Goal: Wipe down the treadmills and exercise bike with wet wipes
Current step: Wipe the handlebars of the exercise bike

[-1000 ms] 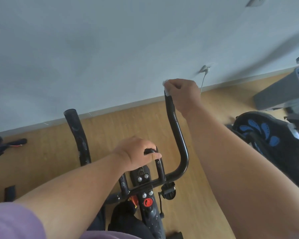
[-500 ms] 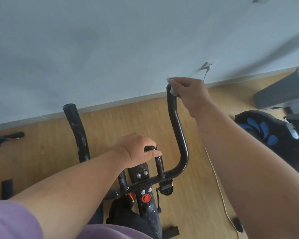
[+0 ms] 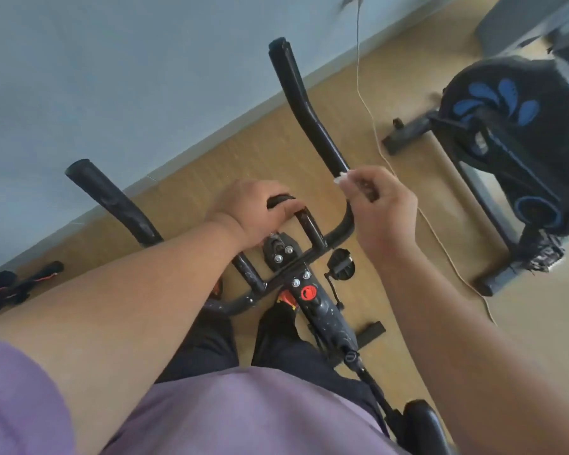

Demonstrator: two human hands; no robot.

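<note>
Two hands are on the exercise bike (image 3: 322, 310), which stands on the wooden floor (image 3: 191, 178) near the foot of the wall. The right hand (image 3: 380, 205) has its fingers curled round the right handlebar (image 3: 309, 106) low on its straight run, just above the bend, with a scrap of white wet wipe (image 3: 341, 176) pinched against the bar and showing past the fingertips. The left hand (image 3: 253, 208) grips the short inner loop bar (image 3: 281, 200) at the centre of the bars, steadying the frame.

To wipe well, I would keep the wipe wrapped fully round the tube and twist slightly while sliding, so the underside gets cleaned as well as the top; the bend and the joint at the crossbar probably need a slower pass. The left handlebar (image 3: 112, 201) looks scuffed and should get the same treatment.

No container shows anywhere in view, neither a wipe pack nor a bin, so a fresh wipe's source cannot be told.
</note>
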